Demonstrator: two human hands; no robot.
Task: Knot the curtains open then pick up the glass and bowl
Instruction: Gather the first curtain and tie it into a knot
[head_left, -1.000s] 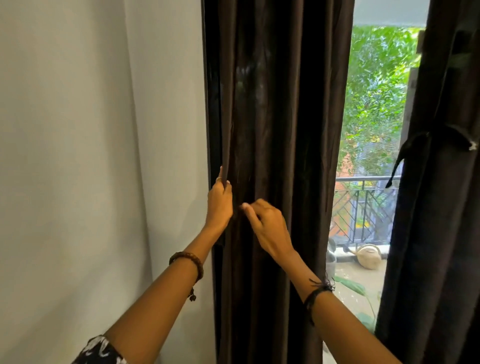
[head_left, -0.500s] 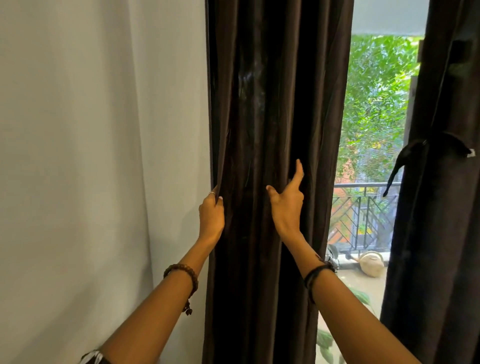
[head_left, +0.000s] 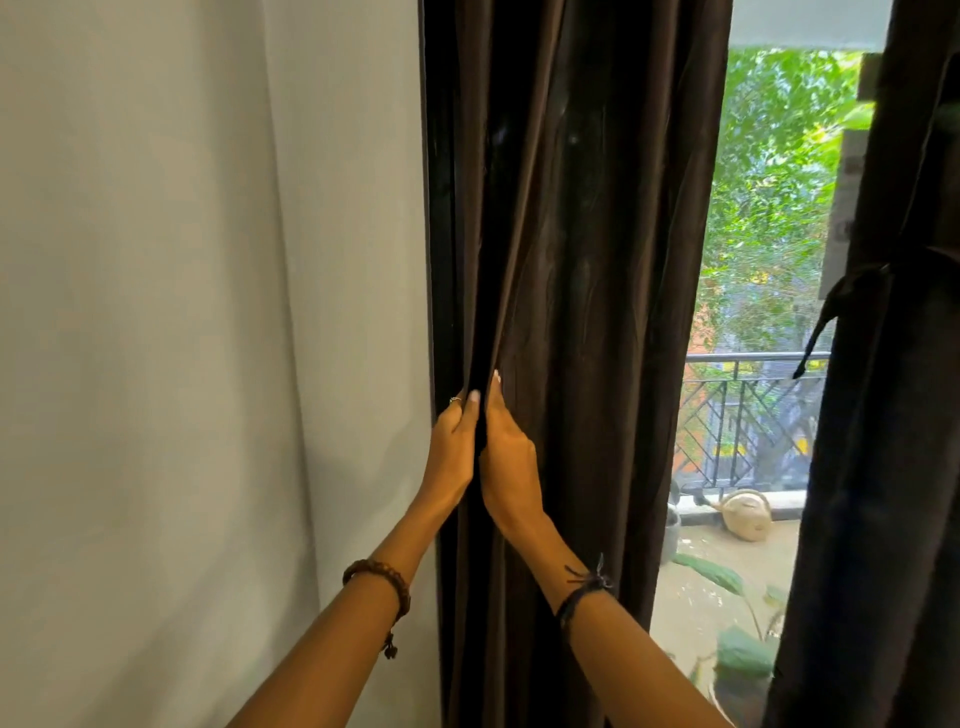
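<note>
Two hands were up at the long dark brown cloth curtain (head_left: 571, 260) that hung beside the plain white wall (head_left: 182, 312). The left hand (head_left: 453, 447) pinched a fold at the curtain's left edge, with its thumb and fingers pressed together on the cloth. The right hand (head_left: 506, 457) was right beside it, almost touching it, and its fingers went into the same fold, so that grip was on the cloth too. How the hidden fingers lay could not be seen.

A brown bead bracelet (head_left: 382, 582) sat on the left wrist. A black thread band (head_left: 582, 592) sat on the right wrist.

A second dark curtain (head_left: 883, 467) hung at the right, with a dark cloth tie (head_left: 831, 301) round it. Between the two curtains was a black metal balcony rail (head_left: 753, 415), green trees (head_left: 779, 182) and a tan watering can (head_left: 748, 514) on the floor outside.
</note>
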